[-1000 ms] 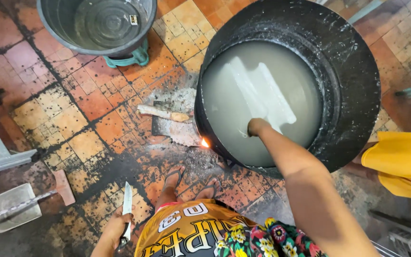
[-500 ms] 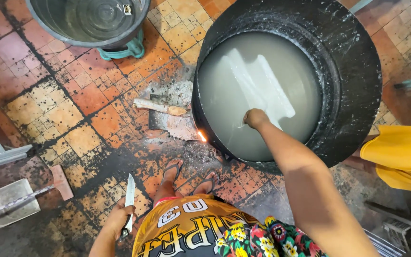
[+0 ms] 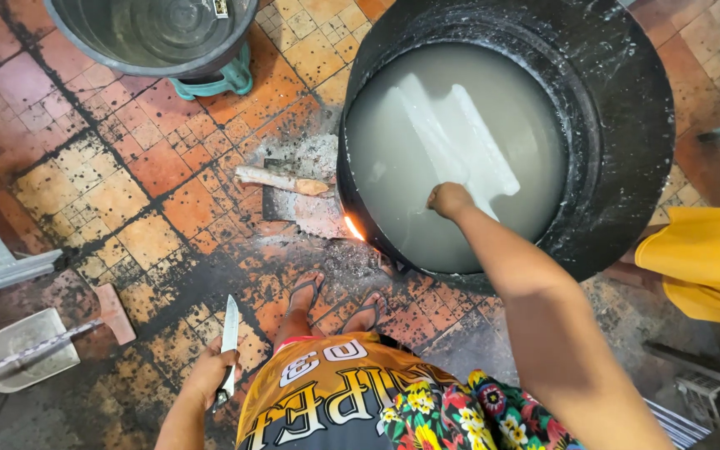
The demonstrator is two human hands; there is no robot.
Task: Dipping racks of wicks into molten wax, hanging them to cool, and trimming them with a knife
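Plainly, scene: a person stood over a big black pot set over a fire on a tiled floor.
Right hand: the right hand was closed around the top of a pale paddle sunk in the cloudy white liquid.
Left hand: the left hand was curled shut on a knife, blade up, down by the hip.
Progress: by my judgement stirring was under way; the liquid looked thin and flat, the flame lit, so cooking seemed far from finished.
Nearby: a grey tub and a stick of firewood.
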